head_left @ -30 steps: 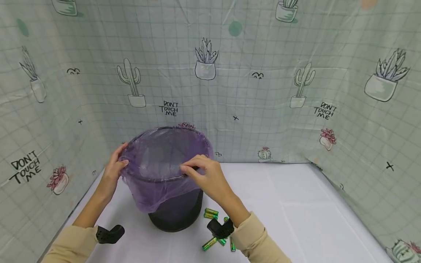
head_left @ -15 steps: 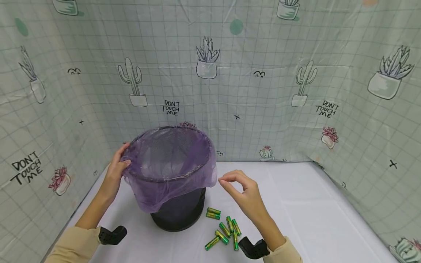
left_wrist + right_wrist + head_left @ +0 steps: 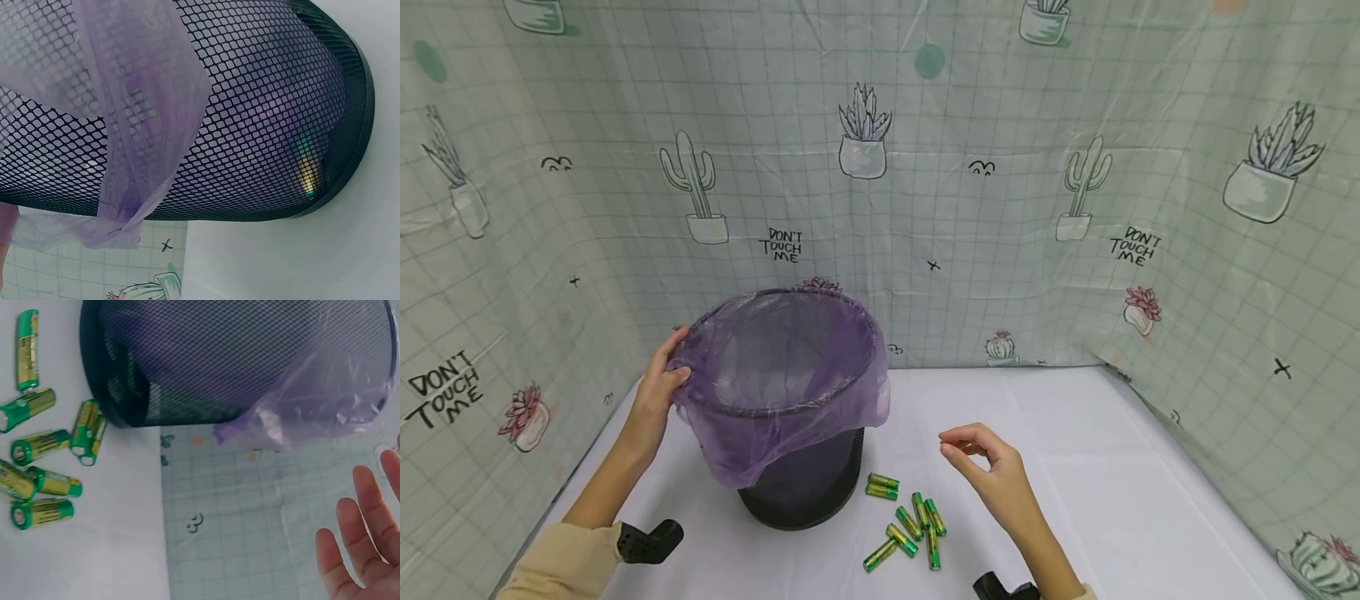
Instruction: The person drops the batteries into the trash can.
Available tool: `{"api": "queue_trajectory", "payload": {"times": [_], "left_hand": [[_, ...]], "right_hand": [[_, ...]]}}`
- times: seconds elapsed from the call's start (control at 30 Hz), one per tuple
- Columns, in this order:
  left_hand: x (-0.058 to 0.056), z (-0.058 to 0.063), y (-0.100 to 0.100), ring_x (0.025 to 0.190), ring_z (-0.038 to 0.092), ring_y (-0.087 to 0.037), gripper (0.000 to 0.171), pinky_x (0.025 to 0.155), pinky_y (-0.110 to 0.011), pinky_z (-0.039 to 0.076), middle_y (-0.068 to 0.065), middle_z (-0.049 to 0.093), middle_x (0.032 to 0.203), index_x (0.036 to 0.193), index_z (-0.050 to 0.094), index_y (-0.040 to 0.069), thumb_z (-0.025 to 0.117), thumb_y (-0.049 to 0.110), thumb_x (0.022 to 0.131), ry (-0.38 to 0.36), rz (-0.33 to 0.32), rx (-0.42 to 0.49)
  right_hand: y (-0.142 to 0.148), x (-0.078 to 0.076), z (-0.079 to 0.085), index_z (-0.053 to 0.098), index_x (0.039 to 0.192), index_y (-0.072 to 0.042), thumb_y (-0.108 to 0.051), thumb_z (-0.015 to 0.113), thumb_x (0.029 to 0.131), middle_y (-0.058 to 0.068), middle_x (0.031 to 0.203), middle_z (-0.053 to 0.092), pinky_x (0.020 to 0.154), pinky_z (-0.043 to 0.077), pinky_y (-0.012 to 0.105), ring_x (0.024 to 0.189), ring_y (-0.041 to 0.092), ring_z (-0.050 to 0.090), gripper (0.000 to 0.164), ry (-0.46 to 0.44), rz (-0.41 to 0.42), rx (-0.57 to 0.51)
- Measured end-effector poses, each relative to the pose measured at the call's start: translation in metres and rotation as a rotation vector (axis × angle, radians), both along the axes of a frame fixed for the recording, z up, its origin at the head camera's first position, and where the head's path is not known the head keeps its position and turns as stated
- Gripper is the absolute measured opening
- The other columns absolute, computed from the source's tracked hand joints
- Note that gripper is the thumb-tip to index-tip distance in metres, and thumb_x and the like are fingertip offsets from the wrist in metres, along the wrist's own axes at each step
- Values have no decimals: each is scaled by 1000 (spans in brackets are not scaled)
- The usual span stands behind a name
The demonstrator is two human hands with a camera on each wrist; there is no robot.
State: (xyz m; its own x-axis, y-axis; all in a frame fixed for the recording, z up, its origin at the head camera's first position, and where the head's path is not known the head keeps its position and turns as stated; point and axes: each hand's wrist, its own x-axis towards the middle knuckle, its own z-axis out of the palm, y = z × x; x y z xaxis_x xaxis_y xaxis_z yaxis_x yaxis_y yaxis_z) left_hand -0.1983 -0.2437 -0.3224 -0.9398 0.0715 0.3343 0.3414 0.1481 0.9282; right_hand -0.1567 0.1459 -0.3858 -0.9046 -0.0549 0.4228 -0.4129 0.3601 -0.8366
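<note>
A black mesh wastebasket (image 3: 808, 487) stands on the white table, tilted a little in the head view. A thin purple bin bag (image 3: 745, 446) lines it and hangs folded over the rim. My left hand (image 3: 652, 404) grips the left side of the rim, thumb over the bag. My right hand (image 3: 996, 475) hovers to the right of the basket, holding nothing, thumb near the loosely bent forefinger. Between that hand and the basket lie several green-and-gold batteries (image 3: 902, 540). Through the mesh (image 3: 262, 87) in the left wrist view shows a blurred green and yellow glint (image 3: 306, 175).
A grey-green curtain (image 3: 940, 208) printed with cacti and words encloses the table at the back and sides. The white tabletop (image 3: 1112, 483) stretches to the right. Black wrist mounts (image 3: 651, 542) sit at the sleeves.
My right hand has left the front right of the basket's rim and moved right and down. The batteries it hid are uncovered. My left hand has kept its grip.
</note>
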Motion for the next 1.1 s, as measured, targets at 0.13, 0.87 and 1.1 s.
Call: {"api": "queue_trajectory", "payload": {"times": [0.13, 0.87, 1.1], "left_hand": [[0, 0, 0, 141, 5, -30, 59, 110, -45, 8, -11, -1, 157, 150, 12, 13, 30, 20, 95, 11, -6, 12], [0, -3, 2, 140, 6, -28, 58, 109, -41, 10, -10, 0, 157, 150, 13, 15, 30, 20, 95, 2, -7, 22], [0, -2, 0, 140, 6, -27, 58, 109, -42, 9, -9, 0, 157, 150, 12, 16, 30, 20, 95, 2, -1, 16]], "right_hand": [[4, 0, -10, 67, 98, -15, -21, 65, 86, 0, 96, 66, 80, 46, 24, 87, 4, 57, 13, -67, -38, 9], [9, 1, -69, 66, 108, -7, -20, 71, 81, 4, 102, 68, 73, 44, 23, 84, 8, 55, 31, -376, -169, 85], [6, 1, -80, 65, 107, -3, -14, 71, 78, 6, 96, 67, 70, 45, 23, 81, 12, 55, 31, -410, -150, 117]]}}
